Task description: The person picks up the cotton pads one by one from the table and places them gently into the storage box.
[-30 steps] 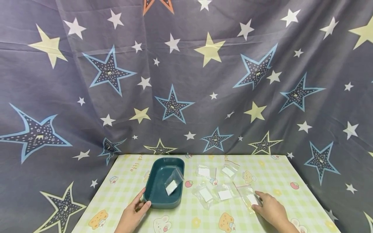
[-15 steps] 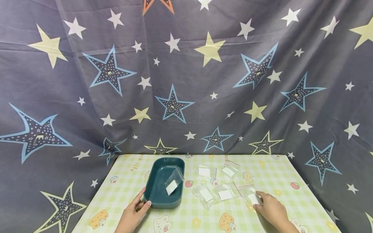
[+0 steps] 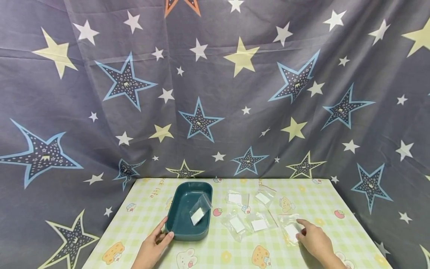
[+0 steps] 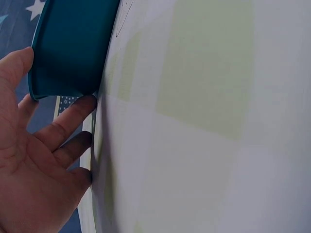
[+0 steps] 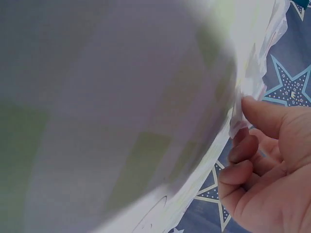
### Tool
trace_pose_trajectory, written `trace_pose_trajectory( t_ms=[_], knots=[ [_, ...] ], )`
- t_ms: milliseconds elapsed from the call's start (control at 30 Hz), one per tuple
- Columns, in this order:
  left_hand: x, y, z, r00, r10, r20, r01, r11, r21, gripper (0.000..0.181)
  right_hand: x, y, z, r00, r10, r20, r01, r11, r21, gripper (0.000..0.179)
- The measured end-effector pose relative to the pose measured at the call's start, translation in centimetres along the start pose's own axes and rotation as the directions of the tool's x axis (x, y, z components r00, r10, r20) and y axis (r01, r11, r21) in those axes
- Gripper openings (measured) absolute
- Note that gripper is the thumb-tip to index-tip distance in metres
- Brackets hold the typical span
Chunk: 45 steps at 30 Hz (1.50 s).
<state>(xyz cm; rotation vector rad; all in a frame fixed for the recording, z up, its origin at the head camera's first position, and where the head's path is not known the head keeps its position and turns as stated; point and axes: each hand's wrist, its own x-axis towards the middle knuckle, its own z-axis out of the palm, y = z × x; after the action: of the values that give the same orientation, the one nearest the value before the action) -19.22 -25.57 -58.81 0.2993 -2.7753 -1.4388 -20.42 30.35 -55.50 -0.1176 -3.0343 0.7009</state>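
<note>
My left hand (image 3: 152, 246) holds the near left corner of a dark teal rectangular dish (image 3: 189, 236). In the left wrist view, the thumb lies along the dish's (image 4: 73, 48) rim and other fingers reach its lower edge. Inside the dish leans a small clear zip bag with a white card (image 3: 197, 216). On the right, my right hand (image 3: 315, 239) pinches the edge of another clear zip bag (image 3: 289, 229), also with a white card in it. The right wrist view has the thumb at the crinkled plastic (image 5: 238, 114), with the remaining fingers curled below.
Several similar zip bags lie between the dish and my right hand: one at the back left (image 3: 234, 198), one at the back right (image 3: 263, 198), others in front (image 3: 237, 224) (image 3: 259, 225). A checked cloth (image 3: 215, 257) covers the table. Behind hangs a star-patterned curtain (image 3: 215, 86).
My right hand has shifted slightly to the right, and the bag at its fingertips has moved with it, away from the neighbouring bag. The left hand and dish stay put.
</note>
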Motion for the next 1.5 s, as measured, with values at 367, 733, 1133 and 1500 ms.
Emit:
trace_pose_trajectory(
  t_ms=[367,733,1133,1500],
  knots=[
    [0.2,0.3,-0.2,1.000,0.001,0.000,-0.001,1.000,0.014,0.087,0.4,0.3,-1.5,0.998,0.010,-0.060,-0.001,0.989,0.149,0.040],
    [0.4,0.3,-0.2,1.000,0.000,0.003,-0.001,1.000,0.006,0.086,0.9,-0.4,-1.9,0.993,-0.027,-0.112,0.050,0.976,0.213,0.021],
    [0.3,-0.1,-0.1,1.000,-0.023,0.005,0.023,1.000,-0.001,0.086,1.4,-2.5,-1.3,0.988,-0.050,-0.144,0.089,0.956,0.281,0.031],
    [0.4,-0.3,0.0,0.999,-0.036,0.009,0.036,0.999,0.004,0.089,2.7,-8.1,0.4,0.986,-0.112,-0.124,0.152,0.913,0.380,0.032]
  ],
)
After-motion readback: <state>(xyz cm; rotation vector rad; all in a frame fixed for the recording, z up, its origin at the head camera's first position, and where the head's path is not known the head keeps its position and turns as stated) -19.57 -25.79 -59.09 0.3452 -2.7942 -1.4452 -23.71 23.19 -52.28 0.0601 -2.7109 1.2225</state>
